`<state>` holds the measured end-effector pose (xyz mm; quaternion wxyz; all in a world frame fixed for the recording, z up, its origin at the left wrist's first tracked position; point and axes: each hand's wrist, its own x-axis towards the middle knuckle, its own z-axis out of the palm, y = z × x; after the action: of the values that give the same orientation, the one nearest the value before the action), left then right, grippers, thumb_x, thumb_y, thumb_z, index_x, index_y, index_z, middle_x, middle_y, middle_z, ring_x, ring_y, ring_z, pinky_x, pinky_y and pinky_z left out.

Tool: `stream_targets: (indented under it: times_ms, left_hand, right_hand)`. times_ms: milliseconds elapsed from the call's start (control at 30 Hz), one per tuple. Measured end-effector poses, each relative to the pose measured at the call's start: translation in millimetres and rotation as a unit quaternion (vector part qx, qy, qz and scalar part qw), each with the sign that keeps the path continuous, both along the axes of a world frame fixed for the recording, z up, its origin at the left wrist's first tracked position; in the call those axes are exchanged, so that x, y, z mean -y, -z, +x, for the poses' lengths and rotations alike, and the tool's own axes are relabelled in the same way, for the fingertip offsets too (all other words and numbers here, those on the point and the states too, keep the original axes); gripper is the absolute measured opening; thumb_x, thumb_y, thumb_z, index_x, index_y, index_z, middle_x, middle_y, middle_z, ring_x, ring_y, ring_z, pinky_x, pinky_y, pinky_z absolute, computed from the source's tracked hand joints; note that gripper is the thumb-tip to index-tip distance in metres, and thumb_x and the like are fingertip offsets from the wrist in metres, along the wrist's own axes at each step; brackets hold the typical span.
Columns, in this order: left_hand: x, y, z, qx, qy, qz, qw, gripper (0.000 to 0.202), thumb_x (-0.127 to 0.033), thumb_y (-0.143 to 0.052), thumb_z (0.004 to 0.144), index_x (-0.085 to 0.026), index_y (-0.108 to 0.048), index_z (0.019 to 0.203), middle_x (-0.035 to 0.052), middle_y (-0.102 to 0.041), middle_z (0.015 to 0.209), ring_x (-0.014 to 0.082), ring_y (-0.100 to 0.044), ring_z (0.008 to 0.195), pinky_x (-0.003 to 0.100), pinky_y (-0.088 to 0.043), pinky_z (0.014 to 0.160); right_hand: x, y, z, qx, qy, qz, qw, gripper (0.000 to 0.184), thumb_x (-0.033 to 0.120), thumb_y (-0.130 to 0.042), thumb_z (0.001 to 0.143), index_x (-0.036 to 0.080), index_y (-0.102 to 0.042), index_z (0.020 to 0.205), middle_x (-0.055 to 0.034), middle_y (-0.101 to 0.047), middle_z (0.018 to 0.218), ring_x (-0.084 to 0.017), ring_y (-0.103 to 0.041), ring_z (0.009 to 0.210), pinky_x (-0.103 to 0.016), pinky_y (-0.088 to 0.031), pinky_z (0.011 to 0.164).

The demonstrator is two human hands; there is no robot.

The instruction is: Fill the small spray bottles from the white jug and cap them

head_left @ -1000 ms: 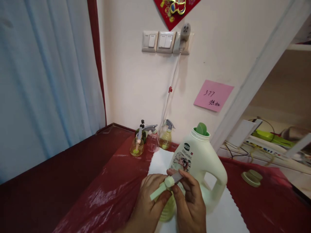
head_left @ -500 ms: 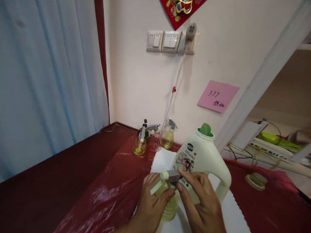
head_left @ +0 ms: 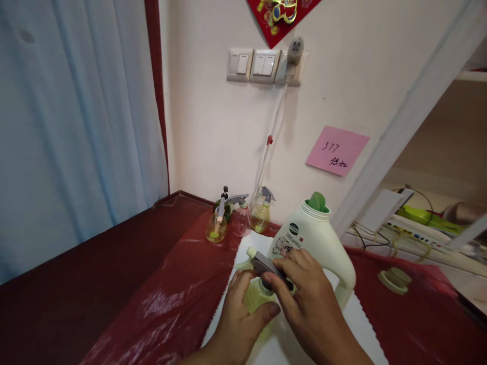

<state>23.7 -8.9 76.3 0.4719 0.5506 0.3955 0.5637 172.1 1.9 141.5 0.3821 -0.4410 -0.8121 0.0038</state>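
My left hand (head_left: 243, 312) is wrapped round a yellowish, see-through spray bottle (head_left: 255, 298) standing on a white cloth (head_left: 365, 324). At its neck, my right hand (head_left: 306, 294) grips the grey trigger spray head (head_left: 265, 264), thumb on the near side and fingers over the far side. The pale green nozzle end points up and to the left. Just behind my hands stands a large pale green jug (head_left: 323, 238) with a side handle and a green piece in its open mouth. My hands hide part of the bottle and the jug's lower front.
Several small spray bottles stand by the wall, among them a pink one (head_left: 241, 220) and a yellow one (head_left: 261, 215). A pale green cap (head_left: 394, 280) lies on the red table cover (head_left: 167, 289) at right. Behind it is a cluttered shelf (head_left: 411, 230).
The spray head has turned, its nozzle swinging from lower left to upper left. My right hand has shifted from a fingertip pinch to a fuller grip over it.
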Motion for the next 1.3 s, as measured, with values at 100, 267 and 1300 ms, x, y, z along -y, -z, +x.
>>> stream_targets:
  times_ms: [100,267,1300]
  left_hand:
    - [-2.2,-7.4,11.4,0.115,0.025,-0.063,0.991,0.054,-0.042,-0.091,0.07,-0.021,-0.066,0.113,0.0074,-0.075,0.117,0.0284,-0.067,0.111,0.038,-0.051,0.097]
    - [-4.5,-10.4,18.4,0.153,0.005,-0.093,0.984,0.05,-0.041,-0.095,0.064,-0.019,-0.07,0.101,0.0043,-0.077,0.102,0.0259,-0.069,0.104,0.033,-0.052,0.092]
    - [-50.1,15.8,-28.9,0.016,0.161,-0.032,0.986,0.073,-0.072,-0.087,0.058,-0.016,-0.077,0.104,0.0124,-0.077,0.11,0.0353,-0.066,0.113,0.045,-0.049,0.101]
  right_hand:
    - [2.1,3.0,-2.4,-0.005,0.015,0.005,1.0,0.018,0.027,-0.055,0.101,0.022,-0.065,0.088,-0.0058,-0.06,0.084,-0.027,-0.053,0.083,-0.041,-0.04,0.072]
    - [1.1,5.7,-2.3,-0.015,0.012,0.009,1.0,0.017,0.026,-0.054,0.101,0.022,-0.064,0.088,-0.0053,-0.059,0.084,-0.027,-0.054,0.083,-0.04,-0.039,0.072]
    - [-8.5,12.3,-17.6,-0.048,0.053,0.028,0.997,0.01,0.015,-0.066,0.087,0.024,-0.062,0.084,-0.0027,-0.063,0.087,-0.027,-0.056,0.086,-0.04,-0.038,0.074]
